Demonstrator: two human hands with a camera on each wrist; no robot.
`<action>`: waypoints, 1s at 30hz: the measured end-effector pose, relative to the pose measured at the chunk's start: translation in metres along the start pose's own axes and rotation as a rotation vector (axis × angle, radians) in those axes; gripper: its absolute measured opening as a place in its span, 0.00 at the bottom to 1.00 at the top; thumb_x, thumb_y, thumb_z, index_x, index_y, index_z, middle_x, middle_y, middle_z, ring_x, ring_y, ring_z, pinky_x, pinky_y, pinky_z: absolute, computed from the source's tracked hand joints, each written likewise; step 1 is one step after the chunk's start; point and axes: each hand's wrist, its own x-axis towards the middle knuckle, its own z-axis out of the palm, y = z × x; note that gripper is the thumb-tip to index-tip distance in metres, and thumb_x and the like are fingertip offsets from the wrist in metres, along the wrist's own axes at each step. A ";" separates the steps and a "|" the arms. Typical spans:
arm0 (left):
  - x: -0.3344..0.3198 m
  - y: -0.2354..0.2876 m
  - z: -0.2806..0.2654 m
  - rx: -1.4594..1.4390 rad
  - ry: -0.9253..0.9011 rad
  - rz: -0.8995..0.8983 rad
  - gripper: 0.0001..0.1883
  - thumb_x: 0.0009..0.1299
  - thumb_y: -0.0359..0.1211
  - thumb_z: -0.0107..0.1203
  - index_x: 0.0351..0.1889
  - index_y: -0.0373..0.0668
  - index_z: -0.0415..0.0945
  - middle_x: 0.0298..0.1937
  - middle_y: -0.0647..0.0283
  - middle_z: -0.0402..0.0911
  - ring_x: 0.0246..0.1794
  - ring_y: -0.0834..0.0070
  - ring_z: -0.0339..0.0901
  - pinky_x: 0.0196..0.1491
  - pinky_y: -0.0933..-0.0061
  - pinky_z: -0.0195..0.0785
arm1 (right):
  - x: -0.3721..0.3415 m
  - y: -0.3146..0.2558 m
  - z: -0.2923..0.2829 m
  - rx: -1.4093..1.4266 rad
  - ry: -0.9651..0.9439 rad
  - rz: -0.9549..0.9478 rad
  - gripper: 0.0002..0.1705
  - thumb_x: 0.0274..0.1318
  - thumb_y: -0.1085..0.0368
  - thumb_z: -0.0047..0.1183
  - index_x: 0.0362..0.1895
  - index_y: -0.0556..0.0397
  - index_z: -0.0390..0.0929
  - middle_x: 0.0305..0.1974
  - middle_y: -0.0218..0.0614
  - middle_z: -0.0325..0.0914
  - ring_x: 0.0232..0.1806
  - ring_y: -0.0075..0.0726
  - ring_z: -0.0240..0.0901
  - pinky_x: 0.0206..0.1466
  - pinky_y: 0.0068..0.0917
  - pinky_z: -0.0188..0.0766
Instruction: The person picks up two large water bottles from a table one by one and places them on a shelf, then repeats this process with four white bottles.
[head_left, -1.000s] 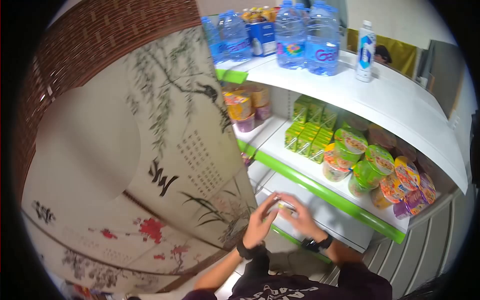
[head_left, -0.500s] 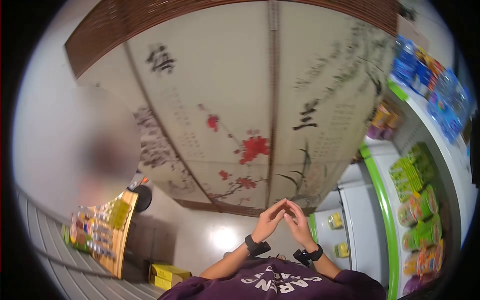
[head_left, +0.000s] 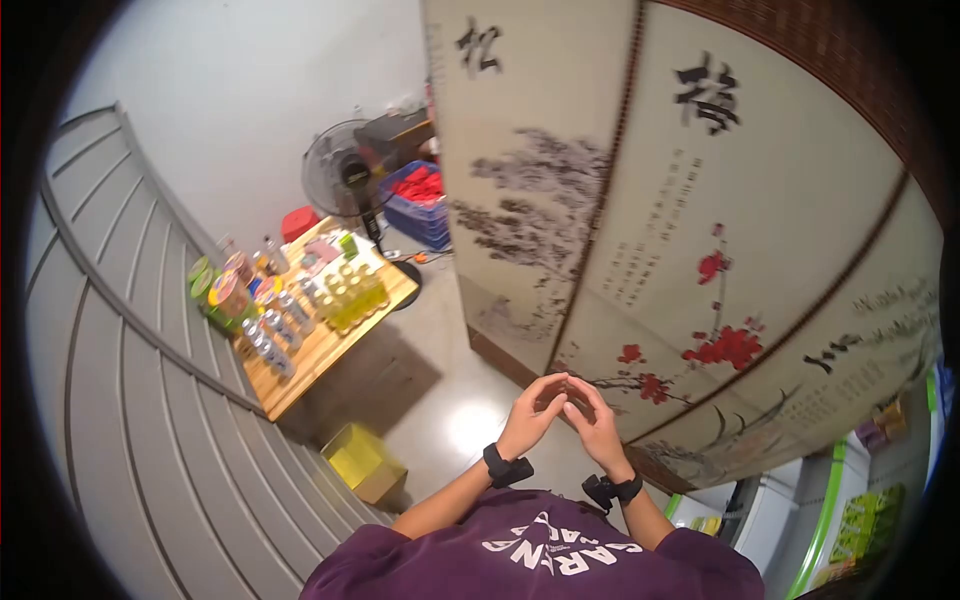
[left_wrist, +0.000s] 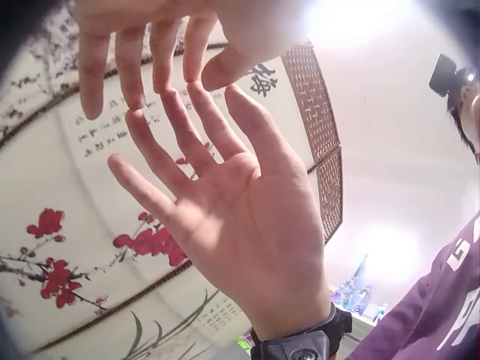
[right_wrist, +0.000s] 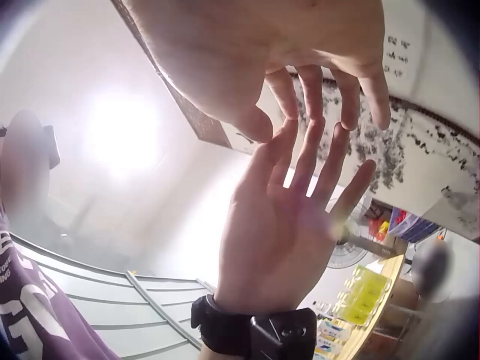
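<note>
In front of the purple shirt, the left hand [head_left: 527, 422] and right hand [head_left: 598, 435] face each other, fingers spread and gently bent, holding nothing. Some of their fingertips meet at the top. The left wrist view has the left hand [left_wrist: 247, 26] above and the palm of the right hand [left_wrist: 244, 206] below; the little fingertips are apart. From the right wrist, the right hand [right_wrist: 277, 45] is above the left hand [right_wrist: 274, 232]. Each wrist wears a black strap with a device.
A folding screen [head_left: 770, 190] stands ahead and to the right. At left are a wooden table [head_left: 290, 393] with bottles and cups, a fan [head_left: 350, 170], a yellow box [head_left: 365, 460] and a grey slatted shutter [head_left: 130, 370]. Shelves with green packs [head_left: 868, 525] are at lower right.
The head view has swung left, from the shelves past the screen to the table. The hands, blurred and close together at first, now hold still with fingertips meeting.
</note>
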 end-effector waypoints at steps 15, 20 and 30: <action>-0.031 -0.003 -0.166 0.016 0.654 -0.033 0.18 0.72 0.28 0.56 0.60 0.39 0.71 0.57 0.60 0.77 0.58 0.71 0.76 0.54 0.71 0.73 | 0.123 0.024 0.168 0.096 -0.636 0.140 0.24 0.66 0.66 0.54 0.65 0.51 0.70 0.62 0.35 0.68 0.64 0.31 0.67 0.63 0.33 0.69; -0.017 -0.008 -0.207 0.018 0.792 -0.037 0.17 0.73 0.28 0.55 0.60 0.39 0.70 0.57 0.61 0.76 0.58 0.73 0.75 0.56 0.72 0.72 | 0.170 0.036 0.210 0.147 -0.776 0.153 0.23 0.66 0.64 0.54 0.64 0.51 0.71 0.60 0.34 0.68 0.63 0.32 0.67 0.63 0.33 0.70; 0.055 -0.002 -0.300 0.130 0.966 -0.075 0.12 0.70 0.28 0.60 0.49 0.43 0.71 0.48 0.66 0.77 0.52 0.79 0.75 0.50 0.75 0.69 | 0.288 0.060 0.279 0.211 -0.942 0.197 0.18 0.66 0.66 0.53 0.58 0.52 0.74 0.55 0.31 0.71 0.58 0.27 0.70 0.57 0.27 0.71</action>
